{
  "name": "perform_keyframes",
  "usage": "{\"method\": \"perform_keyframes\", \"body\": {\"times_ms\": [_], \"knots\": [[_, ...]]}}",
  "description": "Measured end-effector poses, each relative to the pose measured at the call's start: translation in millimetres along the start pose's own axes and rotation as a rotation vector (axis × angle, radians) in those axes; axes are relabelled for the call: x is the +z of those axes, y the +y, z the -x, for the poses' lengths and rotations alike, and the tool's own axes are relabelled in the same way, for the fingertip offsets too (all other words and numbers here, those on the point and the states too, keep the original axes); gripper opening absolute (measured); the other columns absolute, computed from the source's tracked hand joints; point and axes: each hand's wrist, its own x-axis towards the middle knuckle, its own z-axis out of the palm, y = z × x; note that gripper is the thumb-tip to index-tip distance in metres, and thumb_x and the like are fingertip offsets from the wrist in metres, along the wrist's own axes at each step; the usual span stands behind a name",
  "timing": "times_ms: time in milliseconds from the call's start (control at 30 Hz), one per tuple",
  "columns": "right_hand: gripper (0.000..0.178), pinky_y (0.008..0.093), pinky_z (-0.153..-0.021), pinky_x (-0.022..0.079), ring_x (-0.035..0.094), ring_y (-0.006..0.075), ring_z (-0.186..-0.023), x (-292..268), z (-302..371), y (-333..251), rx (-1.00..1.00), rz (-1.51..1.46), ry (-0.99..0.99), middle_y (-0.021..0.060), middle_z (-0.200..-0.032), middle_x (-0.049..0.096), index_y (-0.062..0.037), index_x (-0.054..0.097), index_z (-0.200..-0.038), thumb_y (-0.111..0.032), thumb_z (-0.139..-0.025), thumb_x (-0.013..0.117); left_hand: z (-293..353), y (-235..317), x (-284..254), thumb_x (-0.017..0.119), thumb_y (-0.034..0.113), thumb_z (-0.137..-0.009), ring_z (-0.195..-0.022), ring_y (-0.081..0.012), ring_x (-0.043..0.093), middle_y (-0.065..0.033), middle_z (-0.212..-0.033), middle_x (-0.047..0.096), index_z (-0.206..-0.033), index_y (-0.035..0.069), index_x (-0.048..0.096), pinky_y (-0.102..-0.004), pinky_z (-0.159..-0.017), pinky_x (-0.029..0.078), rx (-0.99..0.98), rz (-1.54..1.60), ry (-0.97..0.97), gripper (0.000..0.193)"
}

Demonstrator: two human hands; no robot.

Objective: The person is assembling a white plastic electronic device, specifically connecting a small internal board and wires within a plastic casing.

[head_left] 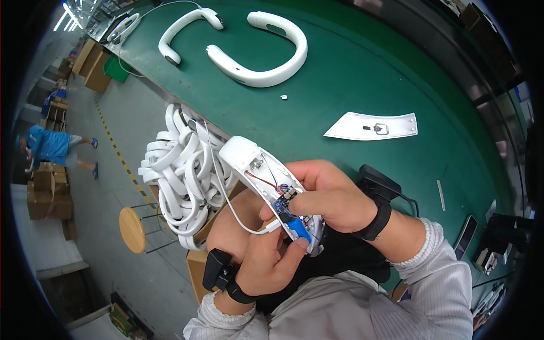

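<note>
An opened white neck fan housing [238, 152] is held over my lap, its inside facing up. In it are a small blue circuit board [281, 203], thin coloured wires and a blue battery cell [297, 228]. My left hand [269, 265] is closed round the lower side of the housing, thumb tip beside the battery. A white cable [225, 190] ends in a plug [273, 226] at the housing's edge, by the left fingers. My right hand [337, 201] grips the opposite side, its thumb resting on the circuit board. The fingertips beneath the housing are partly hidden.
Two white neck fans [300, 54] [168, 38] and a loose curved white cover [371, 126] lie on the green table [226, 107]. White neck bands [181, 175] fill a box at left. A stool [132, 229], cartons [50, 201] and a walking person [51, 144] are beyond.
</note>
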Motion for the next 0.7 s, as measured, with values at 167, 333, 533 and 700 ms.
{"method": "perform_keyframes", "body": {"times_ms": [167,333,533,700], "knots": [[0.047,0.0333,-0.09,0.058,0.072,0.0208,-0.098,-3,-2,0,-0.034,0.006,-0.054,0.0177,-0.111,0.073,0.0091,0.056,-0.129,-0.003,-0.084,0.056,1,0,0,0.059,-0.003,-0.096,-0.115,-0.0184,0.058,-0.0109,-0.121,0.059,-0.131,-0.006,0.05,-0.0331,-0.099,0.046,0.001,0.046,0.025,0.037],[0.049,0.0322,-0.094,0.055,0.07,0.0199,-0.105,-15,-4,5,-0.035,-0.065,-0.116,0.0179,-0.116,0.07,0.0102,0.054,-0.132,-0.022,-0.097,0.064,-1,5,-1,0.059,-0.002,-0.097,-0.112,-0.0176,0.059,-0.0103,-0.12,0.061,-0.129,-0.005,0.052,-0.0323,-0.1,0.046,-0.043,0.083,0.032,0.034],[0.049,0.02,-0.072,0.05,0.061,0.005,-0.087,-5,-2,4,-0.227,0.078,-0.021,0.004,-0.105,0.068,0.0037,0.058,-0.131,-0.038,-0.104,0.057,-6,14,-2,0.064,0.005,-0.096,-0.109,-0.0156,0.062,-0.0116,-0.117,0.067,-0.123,-0.008,0.06,-0.0314,-0.096,0.049,0.074,0.136,0.157,0.03],[0.058,0.0286,-0.095,0.048,0.061,0.0146,-0.113,-6,1,-5,-0.309,0.174,-0.052,0.0101,-0.124,0.065,0.0041,0.051,-0.139,-0.042,-0.103,0.058,-18,33,-28,0.059,0.004,-0.096,-0.115,-0.0217,0.063,-0.0173,-0.124,0.065,-0.125,-0.011,0.057,-0.0347,-0.101,0.048,0.174,-0.169,0.269,0.033]]}}
